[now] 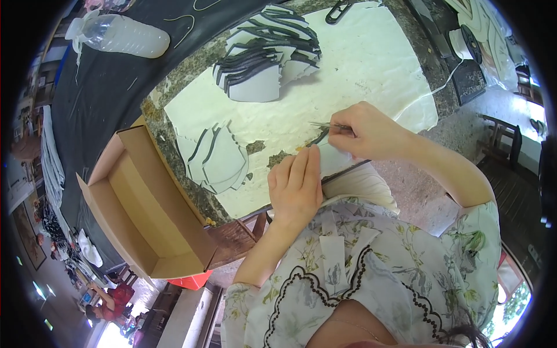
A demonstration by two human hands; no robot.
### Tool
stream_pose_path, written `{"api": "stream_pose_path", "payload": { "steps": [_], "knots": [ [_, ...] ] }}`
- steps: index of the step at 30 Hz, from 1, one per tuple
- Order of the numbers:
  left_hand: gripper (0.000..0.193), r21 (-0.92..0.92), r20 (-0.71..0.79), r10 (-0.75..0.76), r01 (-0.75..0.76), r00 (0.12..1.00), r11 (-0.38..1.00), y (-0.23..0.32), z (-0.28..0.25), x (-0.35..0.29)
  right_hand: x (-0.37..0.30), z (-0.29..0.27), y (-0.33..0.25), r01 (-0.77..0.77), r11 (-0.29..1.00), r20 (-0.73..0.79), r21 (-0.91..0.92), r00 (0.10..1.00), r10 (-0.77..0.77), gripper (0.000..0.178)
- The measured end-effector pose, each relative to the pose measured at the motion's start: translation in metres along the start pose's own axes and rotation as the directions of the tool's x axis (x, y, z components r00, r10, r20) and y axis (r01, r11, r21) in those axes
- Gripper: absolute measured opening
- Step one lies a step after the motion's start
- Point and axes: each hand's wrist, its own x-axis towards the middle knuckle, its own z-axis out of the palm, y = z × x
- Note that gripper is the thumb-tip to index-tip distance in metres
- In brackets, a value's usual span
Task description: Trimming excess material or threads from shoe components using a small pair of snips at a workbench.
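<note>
My right hand is closed around small scissors, whose thin metal tips point left. Beneath it, at the near edge of the table, lies a white cut piece with a dark strip along its far side. My left hand rests on the left part of that piece, fingers stretched out and lying flat. A few similar white pieces with dark edging overlap to the left of my hands. Farther back stands a thick pile of such pieces, fanned out in layers.
White paper covers the stone-like table. An open cardboard box stands at the left. Behind it, a cloudy plastic bottle lies on black cloth. A black clip-like object and a white spool are at the far side.
</note>
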Motion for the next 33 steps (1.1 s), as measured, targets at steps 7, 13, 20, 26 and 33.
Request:
{"api": "stream_pose_path", "payload": {
  "steps": [7,13,20,26,33],
  "knots": [
    [0.05,0.116,0.033,0.085,-0.088,0.996,0.989,-0.001,-0.002,0.008,0.009,-0.002,0.008,0.182,0.944,-0.048,-0.274,0.978,-0.202,0.017],
    [0.052,0.254,0.103,0.153,-0.175,0.983,0.951,0.002,-0.005,0.015,0.014,-0.008,0.01,0.156,0.927,-0.07,-0.342,0.979,-0.191,0.017],
    [0.052,0.232,0.136,0.191,-0.218,0.972,0.948,0.005,-0.005,0.025,0.014,-0.004,0.01,0.115,0.923,-0.101,-0.368,0.982,-0.162,0.016],
    [0.054,0.143,0.271,0.209,-0.254,0.94,0.957,0.005,-0.011,0.039,0.012,-0.031,0.003,0.006,0.974,-0.047,-0.226,0.999,-0.018,0.014],
    [0.058,0.225,0.31,0.223,-0.299,0.924,0.927,0.01,-0.012,0.045,0.013,-0.047,0.01,-0.06,0.998,0.075,-0.031,0.995,0.062,0.017]
  ]
}}
